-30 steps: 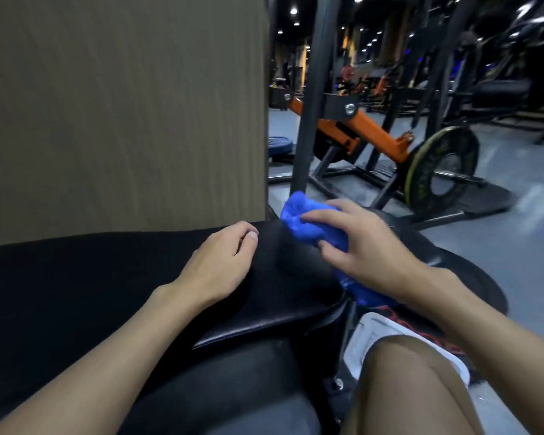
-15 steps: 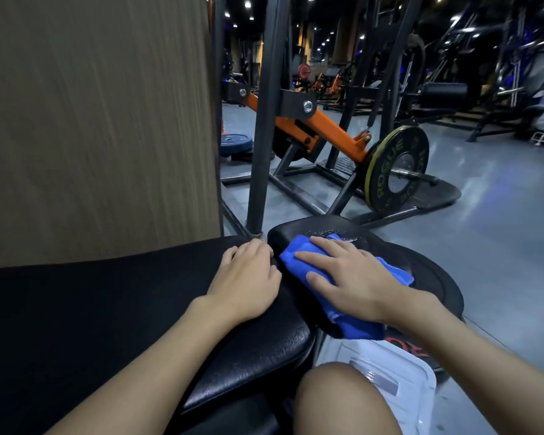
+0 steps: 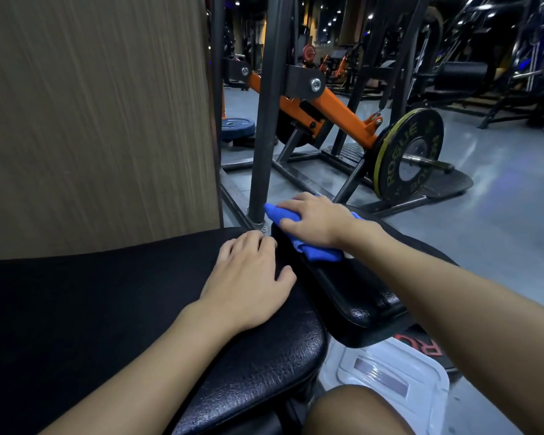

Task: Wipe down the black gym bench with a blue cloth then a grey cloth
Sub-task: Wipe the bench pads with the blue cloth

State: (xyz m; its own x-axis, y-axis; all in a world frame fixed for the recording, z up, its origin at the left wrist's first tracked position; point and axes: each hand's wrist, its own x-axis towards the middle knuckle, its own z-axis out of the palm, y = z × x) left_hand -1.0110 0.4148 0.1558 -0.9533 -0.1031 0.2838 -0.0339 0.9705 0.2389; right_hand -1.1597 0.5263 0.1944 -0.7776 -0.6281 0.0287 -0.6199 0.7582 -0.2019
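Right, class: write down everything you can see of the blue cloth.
The blue cloth is bright blue, soft-looking fabric, bunched and creased rather than spread flat. It lies on the far end of the black bench pad, a pointed corner sticking out to the left. The right hand presses down on its middle, hiding much of it.

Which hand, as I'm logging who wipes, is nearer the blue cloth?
Right. The right hand presses flat on the blue cloth, atop the bench's narrow pad. The left hand rests on the wide pad beside it, apart from the cloth.
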